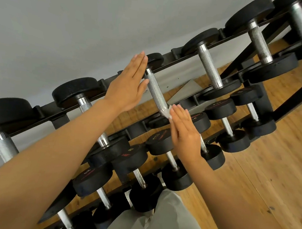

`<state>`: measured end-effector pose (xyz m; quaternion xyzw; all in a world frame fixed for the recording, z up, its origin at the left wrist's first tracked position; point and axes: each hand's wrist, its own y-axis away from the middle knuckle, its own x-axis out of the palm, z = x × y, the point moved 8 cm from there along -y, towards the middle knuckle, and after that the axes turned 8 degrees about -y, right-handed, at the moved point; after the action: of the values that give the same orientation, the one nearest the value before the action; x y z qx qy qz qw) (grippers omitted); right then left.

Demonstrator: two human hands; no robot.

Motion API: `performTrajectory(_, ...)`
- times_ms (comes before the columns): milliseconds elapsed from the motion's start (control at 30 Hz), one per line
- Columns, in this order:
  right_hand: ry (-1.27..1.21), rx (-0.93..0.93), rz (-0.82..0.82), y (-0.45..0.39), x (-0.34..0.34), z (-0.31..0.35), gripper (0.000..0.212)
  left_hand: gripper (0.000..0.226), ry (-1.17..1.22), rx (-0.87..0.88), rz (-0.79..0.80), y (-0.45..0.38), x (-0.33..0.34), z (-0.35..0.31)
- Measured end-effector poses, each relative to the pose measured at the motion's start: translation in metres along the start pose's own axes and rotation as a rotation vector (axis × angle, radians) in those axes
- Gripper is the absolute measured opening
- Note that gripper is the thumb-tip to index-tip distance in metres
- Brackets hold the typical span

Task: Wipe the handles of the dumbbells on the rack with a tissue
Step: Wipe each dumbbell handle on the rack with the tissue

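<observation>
Here a knurled handle on the top tier of the rack is being wiped. The tissue is pressed against the near end of that handle by the right hand, whose fingers are held straight and close together; only a small white fold is seen past the fingertips, so how much tissue lies under the palm cannot be told. The left hand is also flat, fingers straight and together, laid beside the far end of the same handle, with the thumb touching the metal; nothing is gripped by it.

The step in hand is judged to be the wiping of this one dumbbell, roughly midway along the top row. Other handles to the right and left, and those on the lower tiers, appear yet to be reached. For the next move, the tissue would need to be drawn along the full length of the knurling, with enough pressure kept that the thin paper is neither dropped nor torn on the rough steel.
</observation>
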<state>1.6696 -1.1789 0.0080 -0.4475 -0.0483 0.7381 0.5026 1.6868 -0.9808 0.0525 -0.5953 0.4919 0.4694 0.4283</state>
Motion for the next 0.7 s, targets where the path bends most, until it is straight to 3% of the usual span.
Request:
performTrajectory(100, -0.041, 0.097, -0.067, 0.008, 0.008, 0.008, 0.034, 0.062, -0.005, 0.003, 0.001, 0.000, 0.000, 0.000)
performTrajectory(267, 0.012, -0.145, 0.106, 0.013, 0.008, 0.012, 0.036, 0.064, -0.021, -0.006, 0.004, 0.000, 0.004, -0.001)
performTrajectory(467, -0.059, 0.048, 0.017, 0.014, 0.009, 0.007, 0.037, 0.064, -0.012, -0.036, -0.016, 0.000, 0.007, -0.002)
performTrajectory(600, -0.011, -0.112, 0.108, 0.026, 0.014, 0.017, 0.042, 0.065, -0.015, -0.051, -0.018, 0.000, 0.007, -0.002)
performTrajectory(700, -0.051, -0.031, 0.061, 0.019, 0.004, 0.002, 0.039, 0.066, -0.020, -0.057, -0.005, 0.000, 0.006, -0.001)
